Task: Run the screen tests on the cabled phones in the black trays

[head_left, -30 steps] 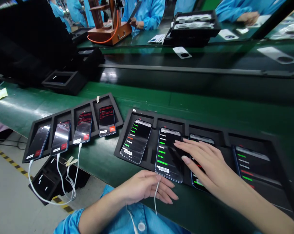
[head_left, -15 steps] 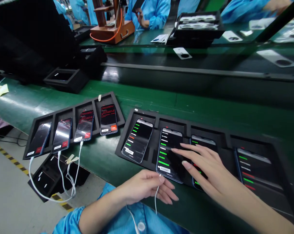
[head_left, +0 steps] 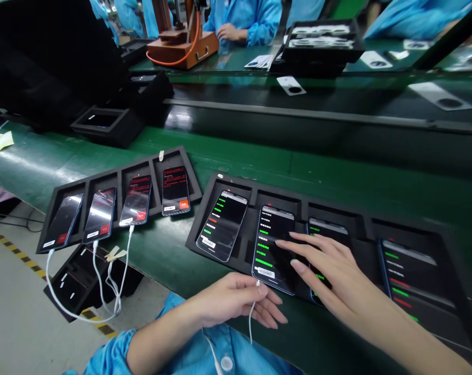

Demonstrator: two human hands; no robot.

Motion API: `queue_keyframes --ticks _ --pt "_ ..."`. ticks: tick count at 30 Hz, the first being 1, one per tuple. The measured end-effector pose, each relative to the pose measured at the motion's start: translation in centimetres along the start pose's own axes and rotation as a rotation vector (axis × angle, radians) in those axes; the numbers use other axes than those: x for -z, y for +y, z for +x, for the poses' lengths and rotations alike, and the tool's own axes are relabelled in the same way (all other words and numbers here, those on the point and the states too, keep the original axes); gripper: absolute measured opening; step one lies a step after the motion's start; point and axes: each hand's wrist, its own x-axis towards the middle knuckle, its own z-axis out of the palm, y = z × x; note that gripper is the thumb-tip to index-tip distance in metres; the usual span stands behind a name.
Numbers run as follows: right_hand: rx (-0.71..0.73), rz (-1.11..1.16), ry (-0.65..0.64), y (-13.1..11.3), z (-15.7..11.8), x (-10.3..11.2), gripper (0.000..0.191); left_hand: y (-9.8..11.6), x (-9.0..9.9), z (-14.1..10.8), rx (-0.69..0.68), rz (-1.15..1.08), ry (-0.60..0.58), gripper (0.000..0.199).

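Note:
My left hand (head_left: pixel 246 299) pinches the plug of a white charging cable (head_left: pixel 250 320) between thumb and fingers at the lower edge of a phone (head_left: pixel 274 250). Whether the plug is fully seated cannot be seen. That phone shows a list in green and white text. Over its right side hovers my right hand (head_left: pixel 330 265), fingers spread and holding nothing; fingertip contact with the screen is unclear. Partly behind this hand lies another phone (head_left: pixel 327 229). Further phones, one on the left (head_left: pixel 222 224) and one on the right (head_left: pixel 410 276), lie in the same black foam tray (head_left: pixel 255 188).
A second foam tray (head_left: pixel 153 164) at left holds several phones with red text, some joined to white cables (head_left: pixel 126 265). Below it is another dark tray (head_left: pixel 70 281). Beyond a raised ledge (head_left: pixel 298 110) stand a wooden fixture (head_left: pixel 185 49) and a co-worker in blue (head_left: pixel 255 21).
Both my hands stay nearly in place, and the view shifts slightly. Across the bench, the co-worker's hand has lowered, and the dark flat thing it held no longer shows.

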Motion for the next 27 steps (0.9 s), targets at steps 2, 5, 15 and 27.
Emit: queue_keyframes --ticks 2,5,15,27 --pt "-0.023 0.028 -0.027 0.0 -0.3 0.0 0.039 0.0 0.0 0.0 -0.002 -0.003 -0.008 0.065" --pt "-0.048 0.06 -0.039 0.0 -0.6 0.0 0.043 0.1 0.0 -0.1 -0.001 -0.004 -0.011 0.065" --pt "-0.035 0.075 -0.077 0.0 -1.4 0.0 0.039 0.3 -0.2 -0.2 0.01 0.001 0.005 0.068" --pt "-0.068 0.067 -0.053 -0.4 -0.7 0.6 0.039 0.4 -0.2 -0.2 0.001 0.009 0.005 0.067"
